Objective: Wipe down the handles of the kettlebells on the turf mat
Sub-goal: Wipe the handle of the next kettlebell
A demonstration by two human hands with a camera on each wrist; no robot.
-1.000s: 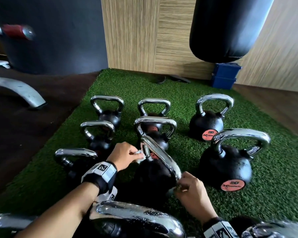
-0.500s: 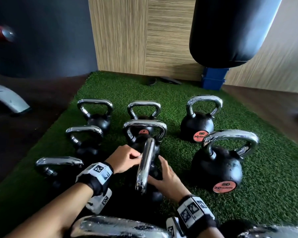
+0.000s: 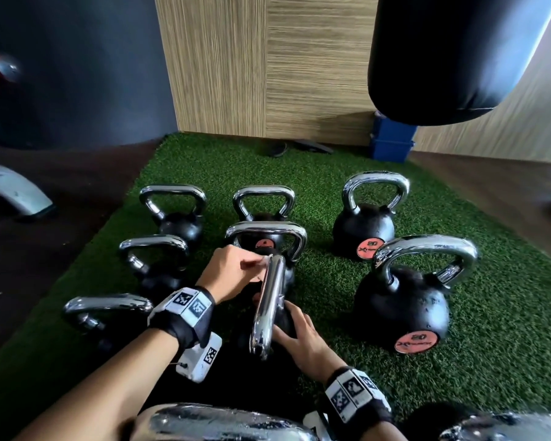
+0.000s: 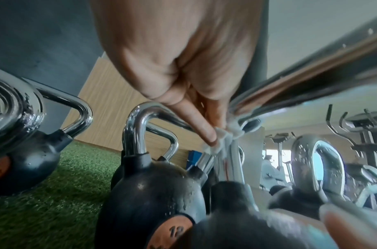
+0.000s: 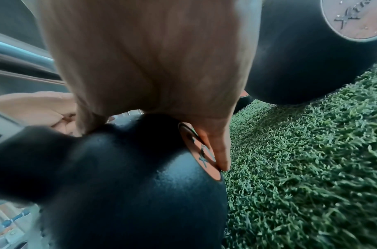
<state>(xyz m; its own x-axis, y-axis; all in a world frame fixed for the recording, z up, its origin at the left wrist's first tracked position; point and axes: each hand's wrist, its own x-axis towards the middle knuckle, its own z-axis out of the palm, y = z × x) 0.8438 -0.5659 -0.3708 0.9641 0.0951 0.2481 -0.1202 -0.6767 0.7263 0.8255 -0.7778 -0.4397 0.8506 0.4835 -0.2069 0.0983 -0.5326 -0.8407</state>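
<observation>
Several black kettlebells with chrome handles stand on the green turf mat point(image 3: 331, 281). The middle one is turned, so its handle point(image 3: 268, 300) points edge-on at me. My left hand point(image 3: 253, 265) pinches a small white wipe point(image 3: 264, 260) against the far end of that handle. The left wrist view shows the fingers point(image 4: 206, 133) squeezing the wipe point(image 4: 222, 143) where the bar point(image 4: 311, 80) bends down. My right hand point(image 3: 291, 326) lies spread on the black body of this kettlebell point(image 5: 130, 176), and one finger point(image 5: 220, 151) touches its orange label point(image 5: 201, 151).
Two 20 kg kettlebells point(image 3: 401, 307) point(image 3: 363, 230) stand to the right, smaller ones point(image 3: 155, 262) to the left, more chrome handles point(image 3: 223, 421) right below me. A black punching bag point(image 3: 452, 58) hangs above blue boxes point(image 3: 392, 138). A bench foot point(image 3: 13, 192) sits on the dark floor.
My right hand let go of the near end of the handle and moved onto the body. The kettlebell turned so its handle faces me edge-on. The left hand kept the wipe on the far end.
</observation>
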